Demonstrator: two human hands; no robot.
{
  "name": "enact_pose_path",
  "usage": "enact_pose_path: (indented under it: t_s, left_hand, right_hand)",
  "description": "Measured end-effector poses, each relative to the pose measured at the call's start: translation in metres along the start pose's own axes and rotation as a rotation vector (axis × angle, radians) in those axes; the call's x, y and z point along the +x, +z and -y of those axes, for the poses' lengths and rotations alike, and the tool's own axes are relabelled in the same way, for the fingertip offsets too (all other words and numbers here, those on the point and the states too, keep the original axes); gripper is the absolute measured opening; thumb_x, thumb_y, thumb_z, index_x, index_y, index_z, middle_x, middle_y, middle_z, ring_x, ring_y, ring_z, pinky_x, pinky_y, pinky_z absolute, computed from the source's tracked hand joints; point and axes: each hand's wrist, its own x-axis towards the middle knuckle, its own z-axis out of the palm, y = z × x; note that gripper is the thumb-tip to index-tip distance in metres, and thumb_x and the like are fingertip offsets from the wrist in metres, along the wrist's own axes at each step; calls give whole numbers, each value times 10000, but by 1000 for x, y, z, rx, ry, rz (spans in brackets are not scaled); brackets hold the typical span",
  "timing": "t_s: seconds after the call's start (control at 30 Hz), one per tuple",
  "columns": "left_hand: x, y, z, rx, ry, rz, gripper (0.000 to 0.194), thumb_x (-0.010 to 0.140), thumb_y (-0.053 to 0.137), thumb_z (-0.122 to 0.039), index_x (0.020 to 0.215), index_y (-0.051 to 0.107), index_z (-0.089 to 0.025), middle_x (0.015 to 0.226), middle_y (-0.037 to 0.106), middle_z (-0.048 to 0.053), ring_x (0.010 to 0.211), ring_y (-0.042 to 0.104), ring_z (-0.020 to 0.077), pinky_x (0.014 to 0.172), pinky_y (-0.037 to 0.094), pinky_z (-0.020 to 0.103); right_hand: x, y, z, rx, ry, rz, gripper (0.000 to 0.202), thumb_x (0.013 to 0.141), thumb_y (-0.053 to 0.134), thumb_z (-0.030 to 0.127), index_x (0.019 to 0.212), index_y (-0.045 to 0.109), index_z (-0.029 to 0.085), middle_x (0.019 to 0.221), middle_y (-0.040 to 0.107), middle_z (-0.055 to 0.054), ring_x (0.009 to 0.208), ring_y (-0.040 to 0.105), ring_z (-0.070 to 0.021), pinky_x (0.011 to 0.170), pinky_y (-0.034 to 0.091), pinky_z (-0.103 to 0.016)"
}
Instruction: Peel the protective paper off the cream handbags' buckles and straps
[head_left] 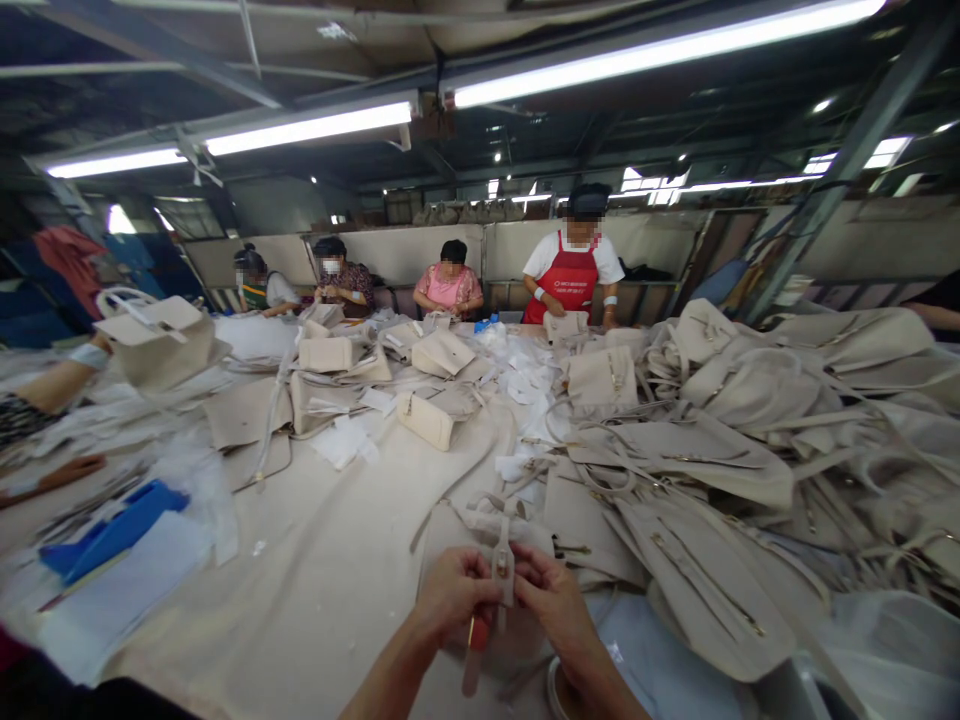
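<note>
Near the front edge of the table, my left hand (456, 592) and my right hand (553, 595) meet around a beige strap tab (504, 592) with a small metal fitting. Both hands are closed, the fingers of each pinching one side of the tab. A flat tool with a red part and a paler rounded end (472, 660) sticks out below my left hand, seemingly held in it. Under and behind the hands lies a beige bag (442, 535), largely covered by them. A round container (556, 690) shows partly beside my right forearm.
Beige bags with zips (705, 570) are heaped on the right. More bags (427, 418) and white wrapping (525, 370) lie mid-table. At left are a blue tray (116, 530), white sheets (131, 590) and another person's arm (56, 385). Several people work across the table, one in a red apron (568, 280).
</note>
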Motion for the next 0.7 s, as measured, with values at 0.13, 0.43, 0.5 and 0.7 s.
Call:
enact_pose_path:
  t_s: [0.13,0.43,0.5,0.7]
  left_hand:
    - [3,-1,0,-6,9,-20,189,547,643,-191,586,459,-207,445,530,-57,381,397,90,434,292,218]
    - [8,21,-1,369,322,-179,228,728,595,-208,586,416,-206,538,428,-51,541,379,116,540,261,261]
    - [7,22,3,559,428,-173,196,756,549,-190,608,421,-207,571,446,-34,568,394,130,564,259,276]
    - [6,12,8,717,531,-86,107,751,503,-170,660,459,-208,654,522,16,617,422,161,591,239,296]
  right_hand:
    - [-6,7,5,101,44,-16,463,555,766,208,1007,679,152,689,707,-8,523,506,-94,498,324,-202]
    - [-15,8,11,351,245,-105,363,478,756,162,830,665,142,654,627,26,478,409,-38,417,271,-144]
    - [-12,5,7,297,191,-140,353,497,757,170,836,663,144,698,659,13,494,451,-46,447,331,-156]
    - [-4,7,2,53,41,-243,354,479,762,140,805,630,178,606,679,15,538,579,-131,500,433,-215]
